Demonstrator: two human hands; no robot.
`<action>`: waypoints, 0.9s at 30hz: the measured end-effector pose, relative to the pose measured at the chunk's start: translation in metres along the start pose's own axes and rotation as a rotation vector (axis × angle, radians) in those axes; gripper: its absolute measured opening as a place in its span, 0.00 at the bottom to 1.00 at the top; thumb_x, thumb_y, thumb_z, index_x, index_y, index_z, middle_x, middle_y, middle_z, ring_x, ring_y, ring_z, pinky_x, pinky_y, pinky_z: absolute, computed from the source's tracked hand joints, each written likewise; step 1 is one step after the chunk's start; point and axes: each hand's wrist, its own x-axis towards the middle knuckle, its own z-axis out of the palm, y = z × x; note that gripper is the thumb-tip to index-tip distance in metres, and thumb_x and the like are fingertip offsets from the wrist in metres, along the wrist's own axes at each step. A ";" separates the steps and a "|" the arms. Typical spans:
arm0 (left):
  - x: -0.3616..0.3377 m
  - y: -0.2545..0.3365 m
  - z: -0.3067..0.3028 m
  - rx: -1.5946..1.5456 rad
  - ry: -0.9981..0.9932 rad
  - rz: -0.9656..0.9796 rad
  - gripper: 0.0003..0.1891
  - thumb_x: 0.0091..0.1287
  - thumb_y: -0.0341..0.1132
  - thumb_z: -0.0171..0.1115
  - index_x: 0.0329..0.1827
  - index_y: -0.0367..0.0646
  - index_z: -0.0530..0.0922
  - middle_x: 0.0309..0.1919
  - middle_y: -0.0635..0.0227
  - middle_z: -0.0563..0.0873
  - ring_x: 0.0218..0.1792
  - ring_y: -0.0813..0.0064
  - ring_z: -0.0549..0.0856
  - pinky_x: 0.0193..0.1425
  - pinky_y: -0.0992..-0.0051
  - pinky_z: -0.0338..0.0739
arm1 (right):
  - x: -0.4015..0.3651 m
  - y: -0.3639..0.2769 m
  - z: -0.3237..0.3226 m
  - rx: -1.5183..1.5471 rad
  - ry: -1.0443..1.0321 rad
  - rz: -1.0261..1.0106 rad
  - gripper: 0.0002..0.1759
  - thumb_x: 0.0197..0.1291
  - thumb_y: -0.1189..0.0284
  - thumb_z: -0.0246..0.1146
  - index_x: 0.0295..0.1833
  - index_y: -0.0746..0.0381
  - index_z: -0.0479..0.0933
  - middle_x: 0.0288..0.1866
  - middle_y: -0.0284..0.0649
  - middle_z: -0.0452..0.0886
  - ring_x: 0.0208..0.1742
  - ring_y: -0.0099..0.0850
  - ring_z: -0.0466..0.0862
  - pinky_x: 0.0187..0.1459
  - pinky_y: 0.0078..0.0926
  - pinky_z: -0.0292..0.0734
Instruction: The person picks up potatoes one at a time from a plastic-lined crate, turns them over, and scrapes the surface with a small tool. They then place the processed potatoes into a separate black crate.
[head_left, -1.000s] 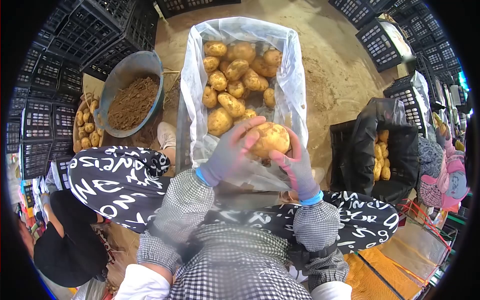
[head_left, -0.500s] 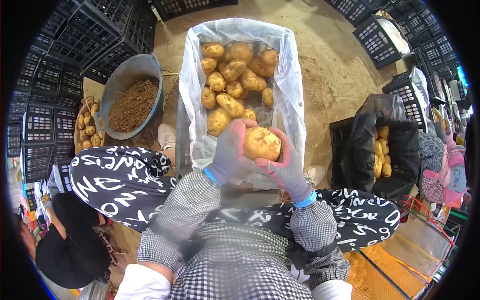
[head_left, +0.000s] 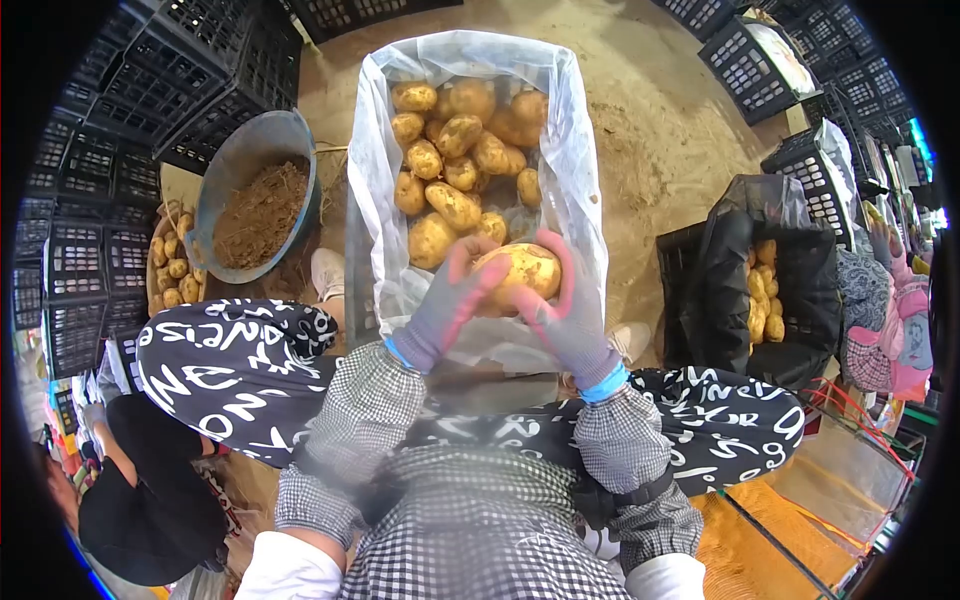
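Note:
Between my two gloved hands is a large potato [head_left: 532, 270] with patches of soil on its skin. My left hand [head_left: 452, 300] grips its left side, and my right hand [head_left: 568, 310] closes round its right side. Both wear grey gloves with pink fingers and blue cuffs. The potato is held above the near part of a crate lined with white plastic [head_left: 585, 200]. Inside that crate, several loose potatoes [head_left: 453, 205] fill the far and left parts. My hands hide some of the crate's near end.
Left of the crate, a blue-grey tub [head_left: 200, 235] holds brown soil, with a basket of potatoes [head_left: 175, 270] beside it. On the right stands a black-lined crate [head_left: 800, 340] with potatoes. Stacked black crates [head_left: 200, 60] line the left. Another person [head_left: 150, 490] sits at lower left.
Both hands have lifted the potato slightly forward and turned it, and their fingers have shifted on it. The head view has moved a little.

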 end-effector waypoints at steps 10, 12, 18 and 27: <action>-0.002 0.005 0.004 -0.007 -0.030 0.174 0.36 0.58 0.38 0.76 0.67 0.40 0.67 0.58 0.62 0.75 0.57 0.73 0.80 0.60 0.73 0.80 | 0.011 0.002 -0.003 0.559 0.098 0.382 0.27 0.74 0.57 0.56 0.65 0.69 0.71 0.52 0.39 0.80 0.52 0.26 0.79 0.55 0.23 0.75; -0.001 0.008 0.005 -0.008 -0.019 0.219 0.40 0.52 0.30 0.80 0.67 0.37 0.66 0.60 0.59 0.74 0.60 0.72 0.78 0.62 0.72 0.78 | 0.008 -0.001 0.000 0.096 0.029 0.006 0.30 0.73 0.54 0.57 0.66 0.69 0.71 0.54 0.42 0.79 0.55 0.28 0.78 0.58 0.26 0.74; 0.003 -0.004 0.002 0.432 -0.045 0.311 0.49 0.46 0.34 0.83 0.72 0.36 0.65 0.63 0.58 0.74 0.63 0.67 0.77 0.68 0.69 0.74 | 0.001 0.006 0.005 0.094 -0.022 0.043 0.33 0.72 0.51 0.57 0.67 0.70 0.70 0.57 0.46 0.78 0.59 0.32 0.77 0.62 0.30 0.71; 0.003 -0.004 -0.005 0.457 -0.085 0.310 0.49 0.45 0.35 0.83 0.72 0.35 0.66 0.64 0.58 0.74 0.65 0.68 0.76 0.69 0.70 0.72 | 0.001 0.020 0.000 -0.011 -0.062 0.004 0.31 0.75 0.53 0.53 0.66 0.70 0.70 0.56 0.48 0.80 0.58 0.30 0.78 0.61 0.27 0.72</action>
